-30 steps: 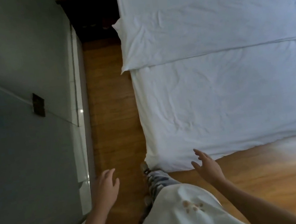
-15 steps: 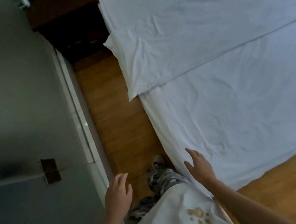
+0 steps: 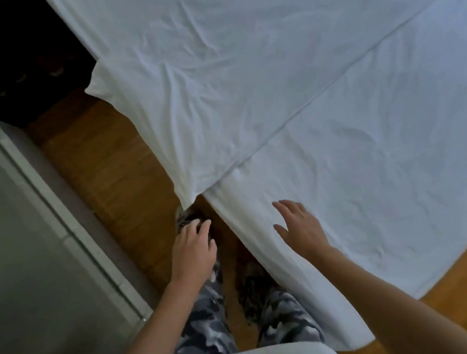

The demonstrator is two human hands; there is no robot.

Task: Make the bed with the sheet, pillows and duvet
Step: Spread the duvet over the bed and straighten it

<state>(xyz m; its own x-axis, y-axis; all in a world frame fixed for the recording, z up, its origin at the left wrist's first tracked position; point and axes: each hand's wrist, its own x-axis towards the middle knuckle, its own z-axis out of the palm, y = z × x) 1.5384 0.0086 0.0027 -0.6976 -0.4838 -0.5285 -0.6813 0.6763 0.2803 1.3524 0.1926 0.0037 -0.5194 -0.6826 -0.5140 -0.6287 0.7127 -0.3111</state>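
Note:
A white duvet (image 3: 375,161) covers the bed and hangs over its left side down to the wooden floor. Across the upper part lies a folded-back white band of the duvet (image 3: 228,92), whose corner droops off the bed's edge. My right hand (image 3: 300,227) hovers with spread fingers over the duvet's hanging side edge; contact with the cloth is unclear. My left hand (image 3: 193,249) is held over the floor beside the bed with relaxed fingers and holds nothing. No pillows are in view.
A narrow strip of wooden floor (image 3: 110,171) runs between the bed and a grey wall (image 3: 8,240) with a pale skirting. A dark wooden nightstand (image 3: 11,58) stands at the upper left. My legs in patterned trousers stand in the gap.
I have walked from the bed's foot corner into the gap along its left side. Both hands moved forward; the right one is now over the duvet's side edge.

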